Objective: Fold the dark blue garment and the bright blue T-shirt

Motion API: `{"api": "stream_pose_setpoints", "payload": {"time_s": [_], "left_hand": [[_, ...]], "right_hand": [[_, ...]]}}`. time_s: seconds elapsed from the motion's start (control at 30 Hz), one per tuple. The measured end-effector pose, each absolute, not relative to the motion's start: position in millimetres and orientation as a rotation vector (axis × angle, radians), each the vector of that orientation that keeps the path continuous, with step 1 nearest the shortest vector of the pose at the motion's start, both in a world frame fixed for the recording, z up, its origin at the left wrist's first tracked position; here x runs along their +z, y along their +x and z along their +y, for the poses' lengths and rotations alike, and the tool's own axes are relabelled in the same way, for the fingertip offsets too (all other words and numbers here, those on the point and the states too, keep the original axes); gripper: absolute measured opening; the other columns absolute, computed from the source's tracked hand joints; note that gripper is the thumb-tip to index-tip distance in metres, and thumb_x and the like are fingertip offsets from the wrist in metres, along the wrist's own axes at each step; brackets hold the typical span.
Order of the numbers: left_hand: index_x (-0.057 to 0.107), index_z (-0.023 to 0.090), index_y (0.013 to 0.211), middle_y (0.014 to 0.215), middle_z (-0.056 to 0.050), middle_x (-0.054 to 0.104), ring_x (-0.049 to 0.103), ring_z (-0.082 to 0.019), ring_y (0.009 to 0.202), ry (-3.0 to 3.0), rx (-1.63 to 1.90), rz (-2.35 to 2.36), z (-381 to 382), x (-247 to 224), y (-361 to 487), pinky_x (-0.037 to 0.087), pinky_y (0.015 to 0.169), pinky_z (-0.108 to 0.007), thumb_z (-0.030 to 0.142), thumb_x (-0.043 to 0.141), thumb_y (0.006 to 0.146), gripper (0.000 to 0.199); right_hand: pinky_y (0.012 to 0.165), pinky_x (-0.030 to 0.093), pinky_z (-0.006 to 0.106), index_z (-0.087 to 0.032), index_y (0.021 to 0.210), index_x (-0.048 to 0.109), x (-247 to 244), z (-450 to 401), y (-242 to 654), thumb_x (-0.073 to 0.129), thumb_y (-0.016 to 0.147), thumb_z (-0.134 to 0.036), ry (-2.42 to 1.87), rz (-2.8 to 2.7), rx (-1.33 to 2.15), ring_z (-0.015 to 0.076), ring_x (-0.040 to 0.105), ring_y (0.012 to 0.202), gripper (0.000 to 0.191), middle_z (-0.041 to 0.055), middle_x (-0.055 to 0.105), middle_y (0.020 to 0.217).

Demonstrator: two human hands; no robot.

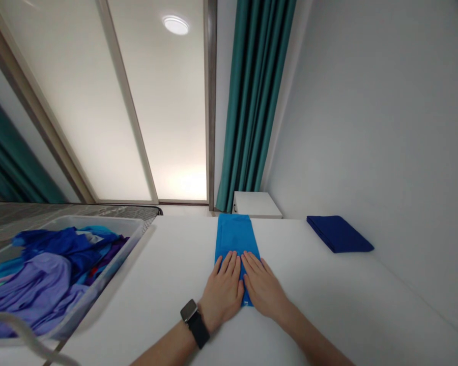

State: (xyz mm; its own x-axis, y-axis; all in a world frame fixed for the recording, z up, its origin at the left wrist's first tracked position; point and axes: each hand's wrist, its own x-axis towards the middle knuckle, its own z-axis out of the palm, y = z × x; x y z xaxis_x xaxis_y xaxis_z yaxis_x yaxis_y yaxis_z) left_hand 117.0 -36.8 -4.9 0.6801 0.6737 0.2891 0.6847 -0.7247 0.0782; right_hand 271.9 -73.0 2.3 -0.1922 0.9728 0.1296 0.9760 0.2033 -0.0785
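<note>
A bright blue piece of folded cloth [235, 231] lies as a long narrow strip on the white table [168, 274], its far end at the table's back edge. My left hand [225, 292] rests flat on its near part, fingers stretched out and pointing away from me. Beside it, my right hand [263, 284] is pressed flat on the same cloth, also with straight fingers. Between the two hands a thin band of blue shows; the rest of the near part is covered by them. A black watch [194, 323] sits on my left wrist.
A dark blue folded cloth [339, 234] lies at the right, against the wall [366, 127]. At the left stands a pale plastic bin [135, 236] with crumpled clothes [41, 284]. A grey curved tube [23, 328] crosses the lower left corner. Behind the table is a white cabinet [257, 204].
</note>
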Motion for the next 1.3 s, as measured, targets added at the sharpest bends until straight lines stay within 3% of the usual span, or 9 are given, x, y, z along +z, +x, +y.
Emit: {"api": "stream_pose_setpoints", "payload": {"time_s": [0.23, 0.9, 1.3], "left_hand": [[0.039, 0.01, 0.146, 0.152, -0.011, 0.038, 0.03, -0.025, 0.143, -2.861, -0.448, -1.176, -38.4, -1.3, 117.2, 0.023, 0.117, -0.045, 0.034, 0.031, 0.096, 0.056], [0.04, 0.009, 0.146, 0.152, -0.012, 0.036, 0.03, -0.026, 0.143, -2.883, -0.426, -1.185, -44.8, 1.3, 117.6, 0.024, 0.117, -0.046, 0.033, 0.03, 0.097, 0.055], [0.039, 0.012, 0.146, 0.152, -0.011, 0.037, 0.031, -0.026, 0.143, -2.898, -0.447, -1.177, -56.0, -1.0, 117.1, 0.025, 0.117, -0.047, 0.036, 0.032, 0.098, 0.055]], "right_hand": [[0.117, 0.023, 0.046, -0.013, 0.15, 0.032, -11.1, -72.4, 276.4, 0.026, 0.098, -0.026, -1.868, -2.307, -0.029, 0.0226, 0.02, 0.145, 0.054, 0.0073, 0.028, 0.156], [0.117, 0.024, 0.046, -0.011, 0.149, 0.032, -4.8, -77.4, 276.7, 0.028, 0.097, -0.026, -1.852, -2.32, 0.03, 0.0225, 0.024, 0.144, 0.054, 0.0075, 0.028, 0.156], [0.119, 0.018, 0.045, -0.014, 0.151, 0.029, -6.6, -90.3, 276.7, 0.026, 0.098, -0.028, -1.885, -2.298, 0.091, 0.0211, 0.02, 0.145, 0.055, 0.0053, 0.025, 0.157]]}}
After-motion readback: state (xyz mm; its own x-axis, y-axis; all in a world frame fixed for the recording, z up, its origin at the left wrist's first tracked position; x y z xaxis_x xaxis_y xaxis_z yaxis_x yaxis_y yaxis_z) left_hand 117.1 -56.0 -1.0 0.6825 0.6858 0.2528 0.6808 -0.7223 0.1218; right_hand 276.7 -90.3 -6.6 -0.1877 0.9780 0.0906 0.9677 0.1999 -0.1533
